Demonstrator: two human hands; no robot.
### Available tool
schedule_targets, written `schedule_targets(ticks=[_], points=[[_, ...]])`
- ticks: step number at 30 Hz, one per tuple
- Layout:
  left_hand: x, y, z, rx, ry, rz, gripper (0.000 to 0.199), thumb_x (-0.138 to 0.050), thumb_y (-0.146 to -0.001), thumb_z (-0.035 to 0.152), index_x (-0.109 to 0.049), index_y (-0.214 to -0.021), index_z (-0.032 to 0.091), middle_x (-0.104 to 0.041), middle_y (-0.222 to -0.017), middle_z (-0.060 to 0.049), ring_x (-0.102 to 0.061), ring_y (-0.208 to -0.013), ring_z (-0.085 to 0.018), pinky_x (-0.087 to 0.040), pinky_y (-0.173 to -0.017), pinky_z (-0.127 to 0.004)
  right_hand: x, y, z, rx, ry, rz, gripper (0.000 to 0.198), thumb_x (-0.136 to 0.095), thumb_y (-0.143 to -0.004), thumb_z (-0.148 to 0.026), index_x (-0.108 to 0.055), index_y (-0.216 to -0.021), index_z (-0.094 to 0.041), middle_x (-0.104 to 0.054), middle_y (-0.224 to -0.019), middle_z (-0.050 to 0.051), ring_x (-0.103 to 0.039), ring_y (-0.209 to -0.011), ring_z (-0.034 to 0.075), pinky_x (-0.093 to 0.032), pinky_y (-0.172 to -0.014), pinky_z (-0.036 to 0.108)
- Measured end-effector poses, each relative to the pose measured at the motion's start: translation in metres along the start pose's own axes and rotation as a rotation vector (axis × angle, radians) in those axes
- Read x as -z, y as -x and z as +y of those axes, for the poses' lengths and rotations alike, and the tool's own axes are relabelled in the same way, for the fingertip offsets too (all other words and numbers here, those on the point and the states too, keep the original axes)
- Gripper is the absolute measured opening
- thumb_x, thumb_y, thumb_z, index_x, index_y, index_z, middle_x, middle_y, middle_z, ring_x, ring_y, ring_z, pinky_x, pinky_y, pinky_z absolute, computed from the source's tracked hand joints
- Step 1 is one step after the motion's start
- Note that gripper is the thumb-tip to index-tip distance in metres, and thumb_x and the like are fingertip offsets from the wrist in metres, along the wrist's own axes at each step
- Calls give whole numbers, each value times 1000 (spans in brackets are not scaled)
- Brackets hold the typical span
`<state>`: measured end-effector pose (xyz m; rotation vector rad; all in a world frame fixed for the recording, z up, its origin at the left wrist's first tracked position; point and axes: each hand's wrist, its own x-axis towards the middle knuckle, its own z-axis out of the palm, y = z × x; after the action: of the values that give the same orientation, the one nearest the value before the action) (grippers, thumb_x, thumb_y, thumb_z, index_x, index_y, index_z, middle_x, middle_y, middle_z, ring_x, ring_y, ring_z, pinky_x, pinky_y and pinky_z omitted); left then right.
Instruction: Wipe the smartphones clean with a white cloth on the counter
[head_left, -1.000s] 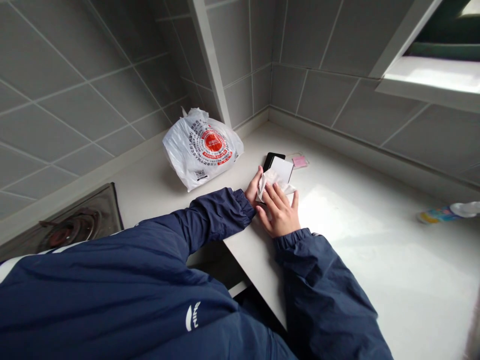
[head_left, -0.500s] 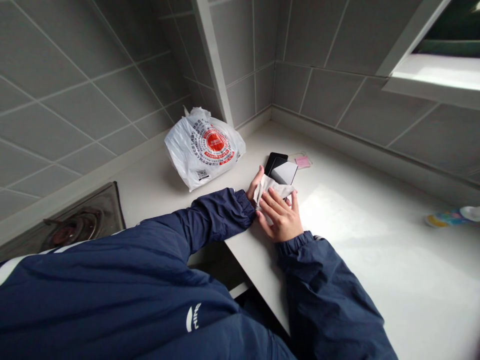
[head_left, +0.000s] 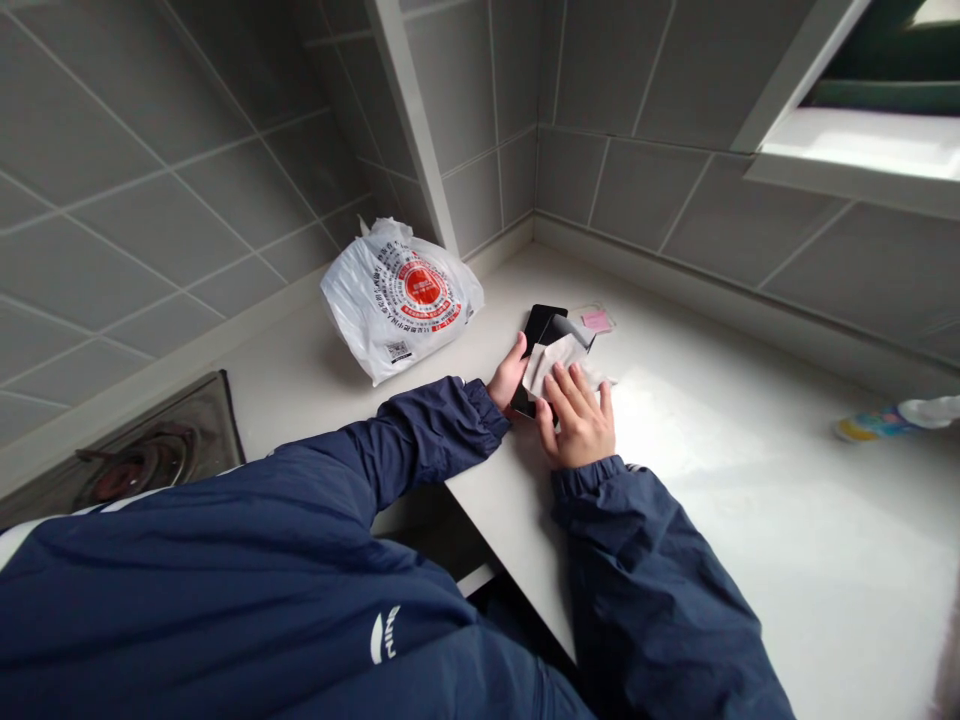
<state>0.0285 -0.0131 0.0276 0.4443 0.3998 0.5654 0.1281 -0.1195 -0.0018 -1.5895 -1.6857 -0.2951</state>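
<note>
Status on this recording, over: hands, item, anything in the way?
Left hand holding dark slab by its left side. Right hand pressed on pale cloth, which covers much of it. White plastic bag to the left, apart from both hands.

pale cloth (head_left: 556, 358) | creased | across glossy dark slab (head_left: 576, 332) (ends showing)

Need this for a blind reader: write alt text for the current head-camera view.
The right hand presses an off-white cloth onto a glossy black rectangular slab held by the left hand, over a white countertop. A white plastic bag with red print sits nearby.
</note>
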Motion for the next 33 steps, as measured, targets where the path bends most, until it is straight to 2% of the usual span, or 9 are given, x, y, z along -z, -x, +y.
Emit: schedule_targets(ticks=[3, 7, 9, 13, 17, 21, 25, 28, 33], points=[[-4, 1, -2, -8, 41, -24, 76, -12, -107, 58, -50, -152, 9, -70, -131, -15, -64, -128, -23, -37, -119, -35, -2, 0, 0, -44, 70, -64, 55, -48, -103, -41, -47, -153, -19, -46, -159, 13, -38, -152, 30, -20, -126, 60], [1, 0, -6, 50, 0, -103, 70, -10, -109, 51, -49, -153, 13, -65, -139, -12, -56, -138, -22, -29, -124, -35, -3, -1, 2, -125, 143, -66, 65, -43, -104, -45, -32, -161, -16, -34, -166, 15, -24, -158, 30, -20, -125, 61], [7, -2, -9, 51, -67, -154, 69, -11, -109, 51, -50, -153, 16, -63, -142, -11, -51, -142, -22, -27, -126, -35, -3, -2, 4, -161, 162, -68, 67, -41, -104, -46, -29, -162, -14, -30, -168, 16, -20, -159, 31, -23, -123, 63], [18, -8, -13, -52, -202, -255, 64, -24, -107, 58, -53, -152, 22, -59, -148, -6, -39, -150, -20, -21, -129, -33, -3, -10, 8, -182, 194, -130, 71, -36, -104, -46, -19, -164, -13, -22, -170, 17, -16, -160, 34, -25, -120, 70], [18, -7, -12, -185, -351, -235, 60, -42, -103, 59, -58, -147, 21, -58, -149, -5, -32, -154, -20, -16, -130, -32, 1, -24, 9, -184, 209, -182, 74, -34, -104, -48, -13, -165, -13, -20, -171, 17, -17, -159, 34, -24, -118, 74], [17, -7, -11, -275, -444, -168, 51, -49, -104, 50, -62, -143, 20, -57, -150, -4, -30, -155, -19, -17, -130, -30, 7, -36, 7, -207, 231, -214, 73, -31, -104, -49, -15, -165, -13, -17, -171, 15, -14, -160, 32, -24, -119, 73], [16, -8, -12, -288, -373, -138, 47, -36, -109, 41, -65, -141, 22, -58, -149, -1, -27, -155, -16, -15, -130, -29, 10, -37, 2, -143, 194, -271, 68, -30, -104, -41, -20, -164, -12, -18, -171, 13, -14, -160, 30, -18, -120, 74], [10, -6, -12, -218, -254, -75, 55, -22, -111, 40, -60, -145, 21, -60, -147, -2, -31, -154, -15, -15, -130, -32, 9, -33, -2, -95, 150, -302, 65, -31, -104, -40, -26, -163, -14, -22, -170, 11, -19, -159, 29, -16, -121, 74], [-5, 4, -6, 13, -105, 23, 75, -12, -106, 61, -56, -149, 17, -68, -136, -10, -49, -144, -22, -26, -127, -38, 3, -27, -4, -31, 92, -302, 62, -34, -105, -50, -35, -159, -18, -31, -167, 10, -29, -156, 29, -15, -121, 75]])
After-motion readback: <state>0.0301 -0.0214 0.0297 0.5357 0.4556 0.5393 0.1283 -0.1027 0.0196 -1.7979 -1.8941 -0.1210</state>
